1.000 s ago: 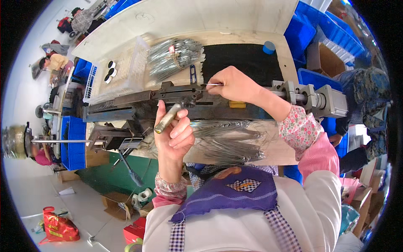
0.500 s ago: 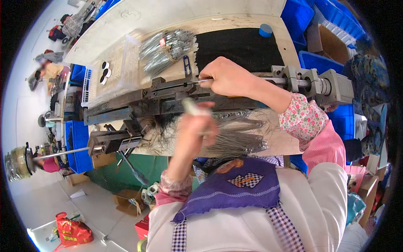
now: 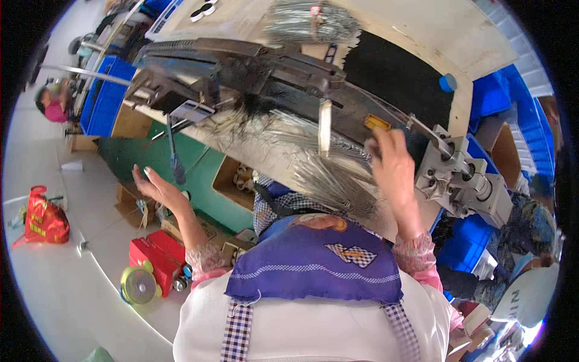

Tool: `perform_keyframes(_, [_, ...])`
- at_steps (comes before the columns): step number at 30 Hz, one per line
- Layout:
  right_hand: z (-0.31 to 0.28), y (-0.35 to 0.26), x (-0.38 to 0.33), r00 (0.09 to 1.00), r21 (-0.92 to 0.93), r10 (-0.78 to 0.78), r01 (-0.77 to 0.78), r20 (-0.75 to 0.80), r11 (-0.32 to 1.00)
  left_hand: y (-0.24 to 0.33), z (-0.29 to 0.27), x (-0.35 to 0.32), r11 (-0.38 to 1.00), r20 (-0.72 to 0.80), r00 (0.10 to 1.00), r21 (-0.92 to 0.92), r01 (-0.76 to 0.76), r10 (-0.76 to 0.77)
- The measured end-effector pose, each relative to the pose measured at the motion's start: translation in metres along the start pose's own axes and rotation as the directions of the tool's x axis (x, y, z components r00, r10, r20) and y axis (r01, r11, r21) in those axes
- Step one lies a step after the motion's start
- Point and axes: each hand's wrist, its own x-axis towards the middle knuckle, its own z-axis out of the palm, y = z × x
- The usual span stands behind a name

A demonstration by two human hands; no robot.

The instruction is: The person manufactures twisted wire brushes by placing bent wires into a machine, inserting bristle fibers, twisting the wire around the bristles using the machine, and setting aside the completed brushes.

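Observation:
My left hand [image 3: 158, 187] is held out at the left, off the bench, with its fingers apart and nothing in it. My right hand [image 3: 395, 166] is over the right part of the bench, close to a small orange-yellow block [image 3: 377, 122]. Its fingers are bent and smeared by motion, so whether they grip anything is unclear. Between the hands runs a long dark metal machine [image 3: 265, 69] with a pale-wrapped lever handle [image 3: 325, 128] pointing toward me. Thin metal wires [image 3: 332, 184] lie in a loose pile in front of it, beside my right hand.
A tied bundle of wires [image 3: 310, 24] lies behind the machine, near a black mat [image 3: 392, 75] with a blue cap [image 3: 447, 82]. Grey shaft mounts [image 3: 467, 175] stand at the right. Blue bins [image 3: 105, 96], a red box [image 3: 158, 259] and a small green fan [image 3: 140, 285] are around the bench.
The view has shifted and turned. My left hand has left the lever handle and swung out left, opening. My right hand has come off the thin rod at the machine and nearer to me.

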Motion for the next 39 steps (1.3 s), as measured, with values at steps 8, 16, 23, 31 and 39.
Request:
perform_keyframes(8, [0.027,0.038,0.035,0.995,-0.146,0.04,-0.053,-0.091,0.988,0.075,0.023,-0.05,0.9,0.273,0.96,-0.43,0.07,0.056])
perform_keyframes(16, [0.032,0.041,0.037,0.996,-0.146,0.083,-0.087,-0.033,0.986,0.081,0.095,-0.006,0.211,0.952,0.237,-0.195,0.958,-0.194])
perform_keyframes(23, [0.023,0.033,0.035,0.986,-0.17,0.163,-0.154,0.038,0.973,0.095,0.102,-0.012,0.089,0.962,0.241,-0.231,0.969,-0.129])
perform_keyframes(31, [0.032,0.041,0.034,0.994,-0.198,0.106,-0.103,0.007,0.975,0.218,0.029,-0.02,0.051,0.845,0.403,-0.447,0.893,0.351])
perform_keyframes(39, [0.035,0.049,0.03,0.993,0.095,0.009,0.002,-0.116,0.995,0.31,0.059,-0.062,0.172,0.664,-0.323,0.285,0.943,0.675])
